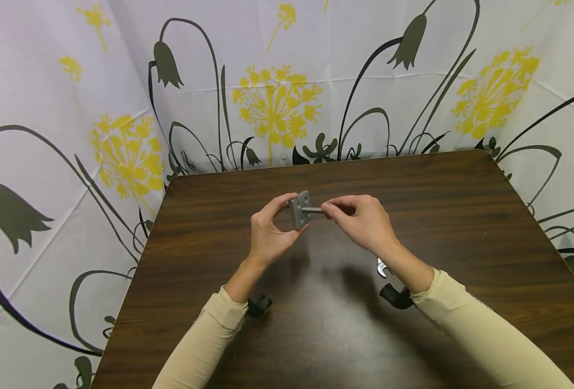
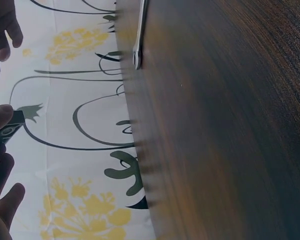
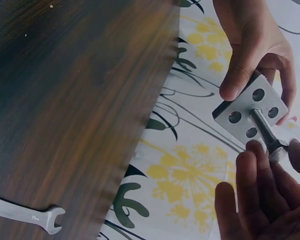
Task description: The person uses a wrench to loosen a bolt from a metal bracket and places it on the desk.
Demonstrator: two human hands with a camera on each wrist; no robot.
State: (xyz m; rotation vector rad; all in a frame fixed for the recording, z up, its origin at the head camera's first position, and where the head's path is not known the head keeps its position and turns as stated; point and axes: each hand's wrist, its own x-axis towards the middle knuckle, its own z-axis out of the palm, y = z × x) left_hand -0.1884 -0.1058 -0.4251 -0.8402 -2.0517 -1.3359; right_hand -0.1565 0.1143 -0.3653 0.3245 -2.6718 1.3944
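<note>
My left hand (image 1: 272, 229) grips a square grey metal plate (image 1: 296, 212) by its edges, thumb on one side and fingers on the other. Several round holes show in the plate (image 3: 233, 117) in the right wrist view. From its middle a threaded bolt (image 1: 312, 209) sticks out toward my right hand (image 1: 362, 220). Thumb and fingertips of that hand pinch the bolt's outer end, where the head of the bolt (image 3: 276, 149) shows. Both hands hold the pieces up above the table. In the left wrist view the left hand (image 2: 0, 197) and plate are partly cut off.
An open-end wrench (image 3: 30, 216) lies on the dark wood-grain table (image 1: 209, 216), partly hidden behind the right forearm in the head view. Black devices (image 1: 398, 296) are worn at both wrists. A white curtain (image 1: 277, 48) with flower prints hangs behind the table's far edge.
</note>
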